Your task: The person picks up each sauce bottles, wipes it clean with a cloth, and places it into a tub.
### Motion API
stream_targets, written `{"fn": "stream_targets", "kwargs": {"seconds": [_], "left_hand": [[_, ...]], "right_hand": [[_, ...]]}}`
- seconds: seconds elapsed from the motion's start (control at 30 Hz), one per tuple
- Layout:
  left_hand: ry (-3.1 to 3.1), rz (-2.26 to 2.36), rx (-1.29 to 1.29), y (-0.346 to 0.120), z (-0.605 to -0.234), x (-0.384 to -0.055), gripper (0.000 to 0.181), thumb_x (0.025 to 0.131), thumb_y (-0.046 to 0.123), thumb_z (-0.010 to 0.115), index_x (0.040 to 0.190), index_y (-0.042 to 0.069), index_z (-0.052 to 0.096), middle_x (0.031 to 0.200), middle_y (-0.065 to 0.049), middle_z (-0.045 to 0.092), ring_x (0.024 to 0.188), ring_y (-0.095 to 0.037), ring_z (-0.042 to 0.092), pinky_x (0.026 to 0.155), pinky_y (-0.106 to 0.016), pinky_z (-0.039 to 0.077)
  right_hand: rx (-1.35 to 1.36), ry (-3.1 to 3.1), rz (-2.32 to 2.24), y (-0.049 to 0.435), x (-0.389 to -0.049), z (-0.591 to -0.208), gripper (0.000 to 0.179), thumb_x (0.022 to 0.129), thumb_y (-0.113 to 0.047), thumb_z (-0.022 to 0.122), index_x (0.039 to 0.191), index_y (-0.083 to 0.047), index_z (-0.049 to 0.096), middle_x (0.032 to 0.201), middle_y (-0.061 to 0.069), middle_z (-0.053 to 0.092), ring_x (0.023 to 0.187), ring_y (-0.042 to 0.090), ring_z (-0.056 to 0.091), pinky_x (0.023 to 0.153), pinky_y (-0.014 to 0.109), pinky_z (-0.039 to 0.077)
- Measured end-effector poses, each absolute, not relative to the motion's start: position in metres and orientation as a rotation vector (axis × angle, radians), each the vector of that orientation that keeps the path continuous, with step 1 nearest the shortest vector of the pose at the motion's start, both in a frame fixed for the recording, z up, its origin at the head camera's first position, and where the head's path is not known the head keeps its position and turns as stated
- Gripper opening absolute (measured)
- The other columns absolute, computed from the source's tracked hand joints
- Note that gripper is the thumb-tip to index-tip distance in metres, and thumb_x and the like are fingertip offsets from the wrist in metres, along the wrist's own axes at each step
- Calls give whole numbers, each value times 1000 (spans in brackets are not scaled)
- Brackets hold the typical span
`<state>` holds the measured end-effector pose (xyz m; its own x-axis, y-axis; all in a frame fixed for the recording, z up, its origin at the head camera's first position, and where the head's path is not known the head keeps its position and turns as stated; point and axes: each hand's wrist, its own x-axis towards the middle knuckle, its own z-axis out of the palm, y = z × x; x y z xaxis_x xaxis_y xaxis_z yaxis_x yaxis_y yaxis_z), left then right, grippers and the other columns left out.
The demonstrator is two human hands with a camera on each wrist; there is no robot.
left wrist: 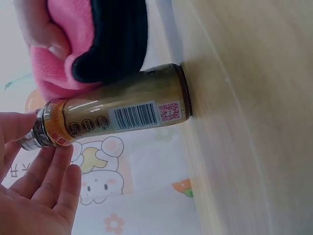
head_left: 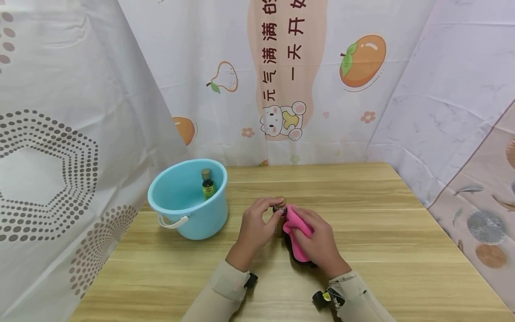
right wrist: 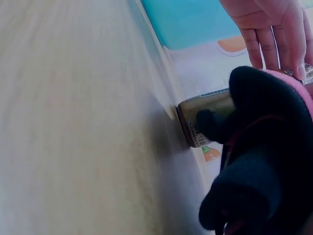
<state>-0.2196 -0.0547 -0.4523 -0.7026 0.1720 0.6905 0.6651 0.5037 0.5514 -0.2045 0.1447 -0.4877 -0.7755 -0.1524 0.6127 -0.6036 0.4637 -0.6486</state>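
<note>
A small bottle [left wrist: 129, 108] with a gold label, barcode and red QR code stands upright on the wooden table. The thumb and fingers of my left hand [head_left: 255, 226] pinch it at the cap and neck, while the other fingers spread beside it. In my right hand [head_left: 323, 243] is a bunched cloth [head_left: 298, 226], pink on one side and black on the other, held against the bottle's side. From the right wrist view, the cloth's black side [right wrist: 264, 161] covers much of the bottle, leaving its base in sight.
To the left stands a light blue bucket [head_left: 205, 219] with a white handle. Inside it is a small dark bottle [head_left: 208, 187] with a yellow-green label and a gold cap. A printed curtain [head_left: 225, 112] hangs behind the wooden table [head_left: 374, 232], with more fabric at both sides.
</note>
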Motion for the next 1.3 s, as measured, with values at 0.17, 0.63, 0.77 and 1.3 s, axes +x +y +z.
{"fn": "stream_targets", "kwargs": {"seconds": [0.17,0.63,0.77,1.3], "left_hand": [[-2185,-1141,-693,-55,-452,-219,27,96,13,74,123,15,74,119,2,74,108,-13,70,95,-34,59],[-2187,-1176,-676,-53,-450,-217,27,95,13,75,122,15,74,116,4,74,106,-10,69,95,-39,60],[-2180,-1163,-671,-53,-451,-217,27,95,14,76,122,15,74,118,1,71,107,-13,68,92,-38,60],[-2214,-1186,-628,-51,-454,-218,28,96,20,76,124,20,75,116,2,61,105,-11,64,86,-29,58]], "right_hand": [[653,-2169,1321,146,-203,-486,54,90,-5,80,141,-18,66,135,2,68,117,20,67,97,10,50],[587,-2312,1287,146,-203,-486,46,90,-10,80,135,-14,70,134,3,70,121,22,68,95,32,59],[540,-2385,1301,145,-203,-487,47,90,-8,80,135,-15,71,133,2,70,119,21,68,91,42,61],[447,-2530,1266,145,-202,-488,50,90,-17,81,138,-25,69,129,-1,71,115,18,68,92,42,59]]}}
